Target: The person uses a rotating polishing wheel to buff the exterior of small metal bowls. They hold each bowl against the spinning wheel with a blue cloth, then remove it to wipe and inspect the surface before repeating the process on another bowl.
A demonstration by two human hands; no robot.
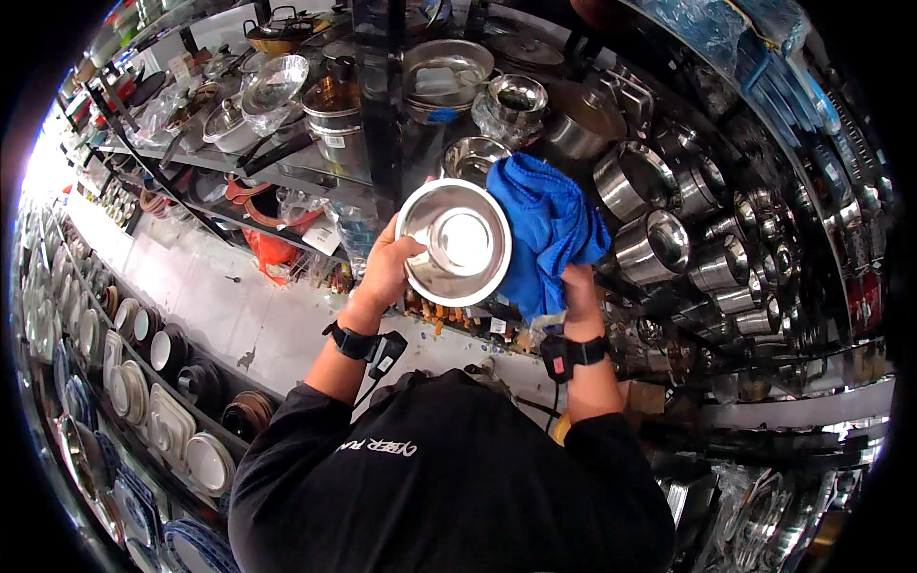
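Observation:
My left hand (387,267) grips a round stainless steel bowl (420,263) by its left rim, the thumb lying over the inner wall. The bowl's open side faces up toward me, and its inside is shiny. A bunched blue cloth (544,224) touches or overlaps the bowl's right edge. It is in my right hand (578,291), which is closed on its lower right part; most of those fingers are hidden under the folds. Just beyond the bowl, another steel bowl (475,158) sits on the shelf.
A shelf ahead carries pans, a steel pot (334,110) and a large steel basin (449,72). Several steel pots (652,246) are stacked at the right. Lower left, a rack holds plates (208,461) beside the pale aisle floor (205,286). A dark post (380,105) stands ahead.

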